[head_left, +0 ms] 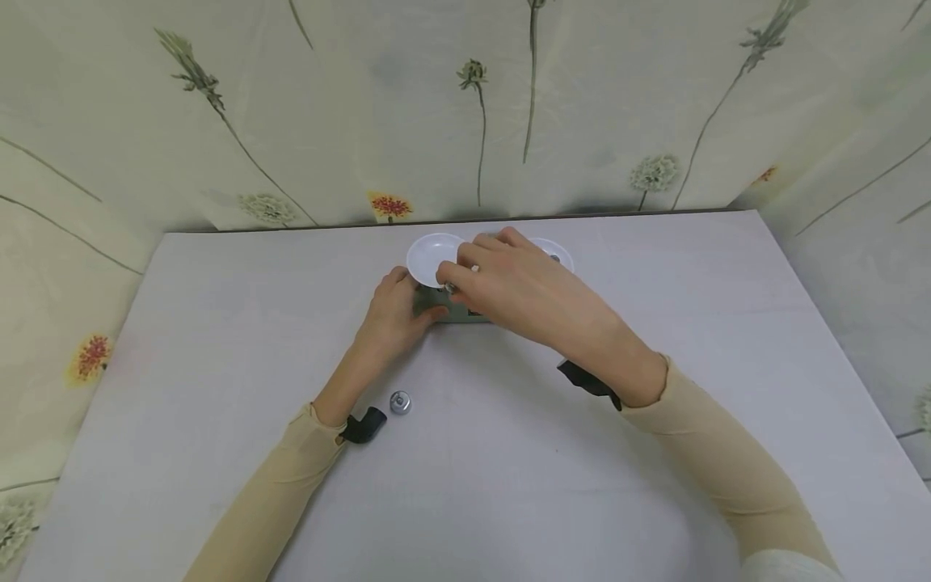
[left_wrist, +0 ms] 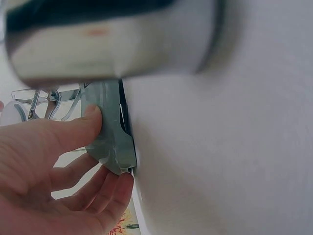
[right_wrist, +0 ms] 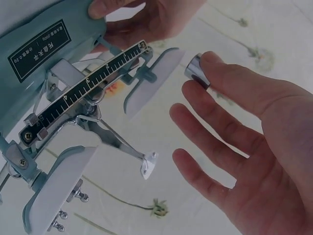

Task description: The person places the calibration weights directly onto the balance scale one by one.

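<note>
My left hand (head_left: 393,311) grips the left end of a green balance scale (left_wrist: 110,127), thumb on the front of its base and fingers around the end. Between thumb and forefinger my right hand (head_left: 520,283) pinches a small shiny metal weight (right_wrist: 196,71). In the head view that weight is over the near edge of the left white pan (head_left: 431,257), which looks bare where it shows. Several small weights (right_wrist: 58,223) sit on the other pan (right_wrist: 63,183). A dark graduated beam (right_wrist: 85,88) runs across the scale's front. In the head view, my right hand hides much of the scale.
A round metal weight (head_left: 400,402) stands on the white table (head_left: 494,485), close to my left wrist. A large blurred metal cylinder (left_wrist: 112,46) fills the top of the left wrist view. Behind the table's back edge hangs a flower-patterned cloth (head_left: 407,105).
</note>
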`<action>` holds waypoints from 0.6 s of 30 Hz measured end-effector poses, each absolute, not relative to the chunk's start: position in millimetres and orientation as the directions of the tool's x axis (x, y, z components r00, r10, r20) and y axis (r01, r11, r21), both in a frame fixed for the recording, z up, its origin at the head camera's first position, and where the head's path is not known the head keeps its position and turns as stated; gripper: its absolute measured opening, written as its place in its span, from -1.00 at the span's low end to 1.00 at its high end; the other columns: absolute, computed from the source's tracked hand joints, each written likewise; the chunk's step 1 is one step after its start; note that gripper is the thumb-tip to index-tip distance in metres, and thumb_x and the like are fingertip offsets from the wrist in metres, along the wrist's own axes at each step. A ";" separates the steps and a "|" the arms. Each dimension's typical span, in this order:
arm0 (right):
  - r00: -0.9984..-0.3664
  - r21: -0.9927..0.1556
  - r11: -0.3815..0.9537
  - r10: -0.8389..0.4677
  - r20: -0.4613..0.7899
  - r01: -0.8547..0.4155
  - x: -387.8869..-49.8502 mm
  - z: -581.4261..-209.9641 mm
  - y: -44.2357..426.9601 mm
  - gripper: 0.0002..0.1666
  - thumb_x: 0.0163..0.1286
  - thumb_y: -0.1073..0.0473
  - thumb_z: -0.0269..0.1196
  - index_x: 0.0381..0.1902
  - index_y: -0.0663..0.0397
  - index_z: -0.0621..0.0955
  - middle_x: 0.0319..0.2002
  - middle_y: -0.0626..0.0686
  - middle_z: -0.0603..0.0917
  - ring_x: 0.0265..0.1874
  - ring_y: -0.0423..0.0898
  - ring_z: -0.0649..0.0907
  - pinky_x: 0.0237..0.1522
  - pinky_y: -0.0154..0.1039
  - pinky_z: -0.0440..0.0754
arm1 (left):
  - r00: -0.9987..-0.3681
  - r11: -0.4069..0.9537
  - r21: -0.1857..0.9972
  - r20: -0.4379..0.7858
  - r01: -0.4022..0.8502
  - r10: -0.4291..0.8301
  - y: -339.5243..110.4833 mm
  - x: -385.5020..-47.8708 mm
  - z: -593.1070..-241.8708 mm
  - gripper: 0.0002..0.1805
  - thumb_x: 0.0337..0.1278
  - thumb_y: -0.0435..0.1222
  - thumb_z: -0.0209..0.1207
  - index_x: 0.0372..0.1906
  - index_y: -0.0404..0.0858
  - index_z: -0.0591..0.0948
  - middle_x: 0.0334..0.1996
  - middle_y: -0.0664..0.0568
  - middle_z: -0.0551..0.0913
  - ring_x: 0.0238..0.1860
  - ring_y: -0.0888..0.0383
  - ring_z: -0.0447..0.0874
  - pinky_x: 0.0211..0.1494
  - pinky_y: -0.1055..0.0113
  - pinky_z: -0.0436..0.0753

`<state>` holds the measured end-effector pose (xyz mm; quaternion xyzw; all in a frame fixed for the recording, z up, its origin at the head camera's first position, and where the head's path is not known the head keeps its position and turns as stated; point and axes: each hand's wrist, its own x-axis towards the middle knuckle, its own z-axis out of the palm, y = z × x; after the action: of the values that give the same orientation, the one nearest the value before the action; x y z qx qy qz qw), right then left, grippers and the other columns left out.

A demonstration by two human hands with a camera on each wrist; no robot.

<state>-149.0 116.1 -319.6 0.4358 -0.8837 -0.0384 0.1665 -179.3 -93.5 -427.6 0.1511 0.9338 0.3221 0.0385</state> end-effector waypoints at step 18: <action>-0.583 0.137 0.633 -0.762 0.282 -0.762 -162.3 -321.3 113.8 -0.79 0.49 0.09 0.45 -0.06 -0.03 0.63 -0.18 -0.01 0.70 -0.13 0.01 0.68 0.09 -0.09 0.61 | -0.950 0.733 0.629 0.028 0.258 0.310 -94.2 -180.7 -430.1 -0.31 0.32 -0.18 0.47 0.42 -0.39 0.53 0.34 -0.28 0.62 0.44 -0.23 0.53 0.57 -0.10 0.53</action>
<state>-162.3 113.8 -321.3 0.4282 -0.8896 -0.0004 0.1587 -180.7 -94.2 -430.1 0.1526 0.9301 0.3318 0.0395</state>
